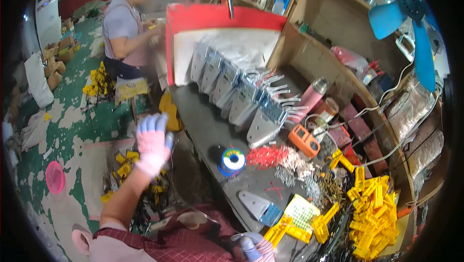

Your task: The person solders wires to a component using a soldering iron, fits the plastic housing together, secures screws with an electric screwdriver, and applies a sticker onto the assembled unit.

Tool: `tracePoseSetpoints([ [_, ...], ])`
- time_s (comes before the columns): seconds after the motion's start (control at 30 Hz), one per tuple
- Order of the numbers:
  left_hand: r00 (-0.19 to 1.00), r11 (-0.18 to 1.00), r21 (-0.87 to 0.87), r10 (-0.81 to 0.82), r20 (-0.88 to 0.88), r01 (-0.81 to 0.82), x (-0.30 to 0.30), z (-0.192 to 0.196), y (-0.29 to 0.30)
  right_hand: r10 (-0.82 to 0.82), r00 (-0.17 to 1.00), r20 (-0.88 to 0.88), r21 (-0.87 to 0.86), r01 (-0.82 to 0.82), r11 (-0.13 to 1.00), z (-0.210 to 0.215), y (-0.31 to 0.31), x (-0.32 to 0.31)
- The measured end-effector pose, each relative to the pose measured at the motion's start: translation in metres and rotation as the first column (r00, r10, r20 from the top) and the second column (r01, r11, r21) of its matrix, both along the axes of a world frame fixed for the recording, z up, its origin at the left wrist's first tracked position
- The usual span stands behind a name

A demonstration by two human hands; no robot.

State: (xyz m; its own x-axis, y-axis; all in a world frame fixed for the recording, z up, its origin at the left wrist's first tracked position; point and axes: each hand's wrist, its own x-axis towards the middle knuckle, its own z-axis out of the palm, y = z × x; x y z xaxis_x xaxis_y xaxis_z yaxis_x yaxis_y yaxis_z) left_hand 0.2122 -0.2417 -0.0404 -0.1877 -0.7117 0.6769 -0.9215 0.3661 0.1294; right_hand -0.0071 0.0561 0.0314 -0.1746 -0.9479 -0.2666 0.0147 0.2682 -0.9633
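Observation:
My left hand [153, 141], in a pink and blue-grey glove, is raised over the left side of the bench. Its fingers stretch out and the thumb stands apart; I see nothing held. Low at the front edge, my right hand [256, 248] wears a like glove and has bent fingers; anything in its grip is hidden. Close to it are a white-and-blue tapered part [260, 208], yellow plastic pieces [276, 233] and a green-dotted card [300, 213]. A spool of wire [233, 159] stands farther back. Behind it, similar tapered parts [263, 122] with wire leads stand in rows.
Red and white small parts [270, 156] lie by an orange tool-like holder [304, 141]. A yellow heap [374, 218] fills the right side. Above it hangs a blue fan [424, 44]. Another person [126, 30] works at the back left. Yellow pieces with dark cables [157, 189] lie below my left arm.

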Motion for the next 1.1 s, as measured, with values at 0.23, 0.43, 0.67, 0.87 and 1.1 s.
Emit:
tracePoseSetpoints([
  [0.23,0.201,-0.157,0.307,-0.473,-0.858,0.939,-0.04,0.05,0.129,0.081,0.705,-0.704,-0.188,-0.296,0.937,0.045,-0.032,0.006],
  [0.43,0.248,0.149,0.214,-0.784,-0.57,0.965,-0.038,0.035,0.107,-0.085,0.31,-0.947,-0.2,-0.363,0.91,0.06,-0.032,-0.027],
  [0.67,0.308,0.131,0.311,-0.711,-0.632,0.941,-0.028,0.01,0.1,-0.055,0.394,-0.917,-0.197,-0.329,0.923,0.054,-0.014,-0.053],
  [0.87,0.426,0.077,0.548,-0.721,-0.547,0.833,-0.044,0.012,0.102,0.001,0.394,-0.919,-0.143,-0.336,0.931,0.037,-0.016,-0.054],
  [1.1,0.19,-0.06,0.279,-0.596,-0.78,0.958,-0.098,0.006,0.156,0.099,0.162,-0.982,-0.003,-0.539,0.842,0.025,-0.027,-0.057],
])
